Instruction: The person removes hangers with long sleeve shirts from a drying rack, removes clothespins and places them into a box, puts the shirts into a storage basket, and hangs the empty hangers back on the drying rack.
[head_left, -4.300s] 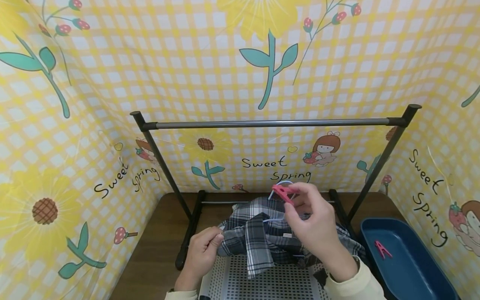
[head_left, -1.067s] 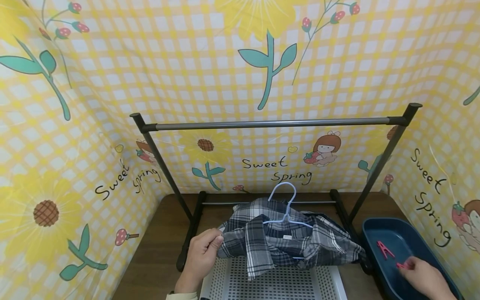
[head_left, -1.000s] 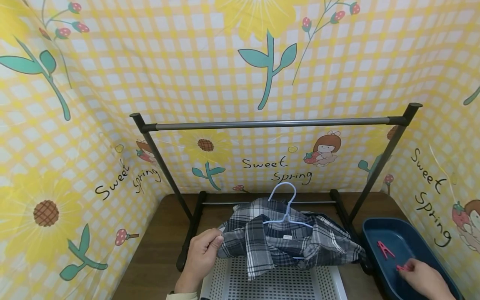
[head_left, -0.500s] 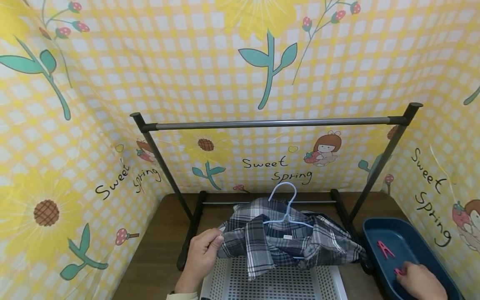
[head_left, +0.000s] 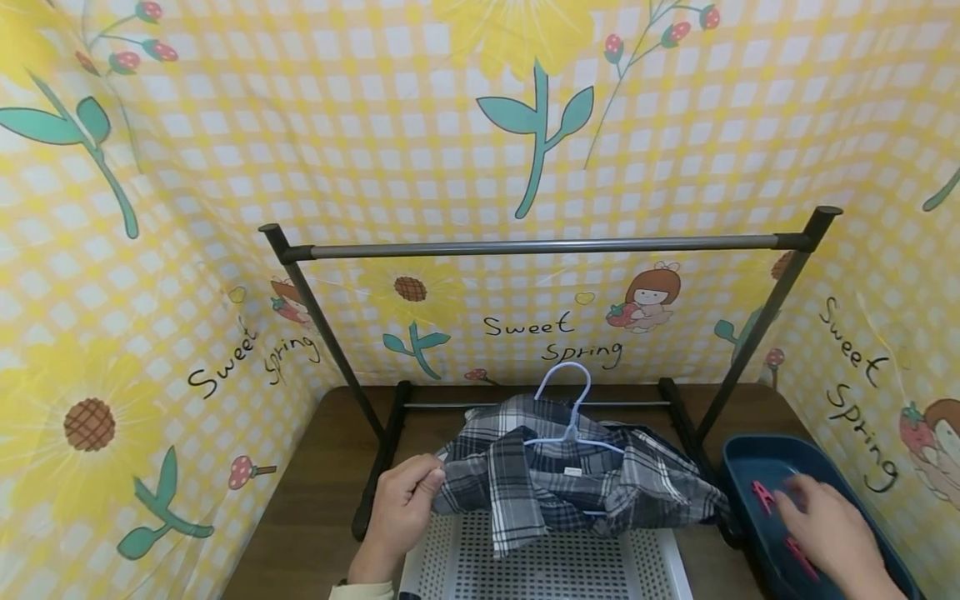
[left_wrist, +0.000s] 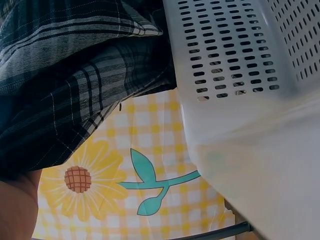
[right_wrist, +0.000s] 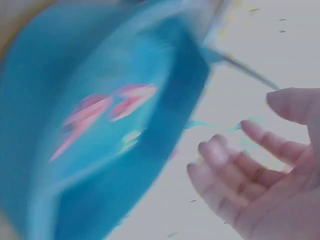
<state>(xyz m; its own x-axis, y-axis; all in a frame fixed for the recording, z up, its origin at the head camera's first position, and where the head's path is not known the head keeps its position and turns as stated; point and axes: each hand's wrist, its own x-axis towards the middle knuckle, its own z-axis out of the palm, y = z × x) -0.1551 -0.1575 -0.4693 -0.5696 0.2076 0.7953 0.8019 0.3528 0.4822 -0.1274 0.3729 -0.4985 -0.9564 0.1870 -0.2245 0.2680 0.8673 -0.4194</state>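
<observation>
A grey plaid shirt (head_left: 517,479) lies bunched over the front of the rack, with a pale blue hanger (head_left: 574,421) at its collar. My left hand (head_left: 397,508) grips the shirt's left end between thumb and curled fingers. Over the dark blue tub (head_left: 759,446) at the right, my right hand (head_left: 834,527) has its fingers spread and holds nothing. Two pink clothespins lie in that tub: one clothespin (head_left: 762,497) farther back, the other clothespin (head_left: 802,560) nearer the front. The right wrist view, blurred, shows the open palm (right_wrist: 265,195) apart from both.
A dark metal clothes rack (head_left: 540,247) stands on the brown table (head_left: 281,508). In front of it is a white perforated basket (head_left: 555,567), partly under the shirt. A yellow checked cloth (head_left: 375,125) encloses the back and sides.
My right hand has carried a pink clothespin from above the hanger down into the tub, let it go, and lifted with fingers spread. The left hand has kept its grip on the shirt.
</observation>
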